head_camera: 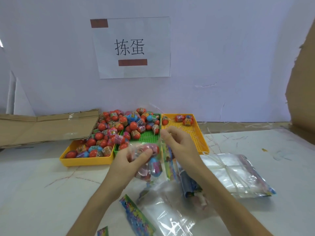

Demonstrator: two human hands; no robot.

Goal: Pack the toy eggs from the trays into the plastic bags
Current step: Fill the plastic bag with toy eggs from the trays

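Both hands hold up a clear plastic bag (153,169) with several toy eggs inside, above the table in front of the trays. My left hand (129,159) grips the bag's left side and the eggs near its mouth. My right hand (179,142) pinches the bag's upper right edge. Behind stand a yellow tray (85,161) and a green tray (148,137), both heaped with red, blue and pink toy eggs (119,128). A second yellow tray (196,133) at the right holds a few eggs (185,119) at its far end.
A bound stack of empty plastic bags (238,174) lies right of my hands. Loose bags with printed headers (153,217) lie near the front edge. Flattened cardboard (42,126) lies at the back left, another cardboard sheet (303,82) stands at the right. A paper sign (131,46) hangs on the wall.
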